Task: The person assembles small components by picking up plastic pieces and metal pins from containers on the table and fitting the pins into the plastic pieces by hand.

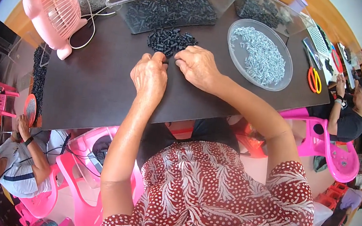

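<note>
While black cylindrical pieces (166,40) lie heaped toward the desk's (93,88) far edge, the left hand (149,75) and right hand (199,68) are at their near side; whether either grip is clamped, I cannot tell.

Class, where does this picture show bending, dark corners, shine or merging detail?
In the head view, the wood-coloured panel curves along the rim; black fills the corners; the silvery pieces glint; the heaped black plastic pieces partly merge against the dark brown tabletop.

Red-white shirt (221,190) — leafy (dotted, too) — short sleeves (291,180), dark trousers (217,133).
</note>
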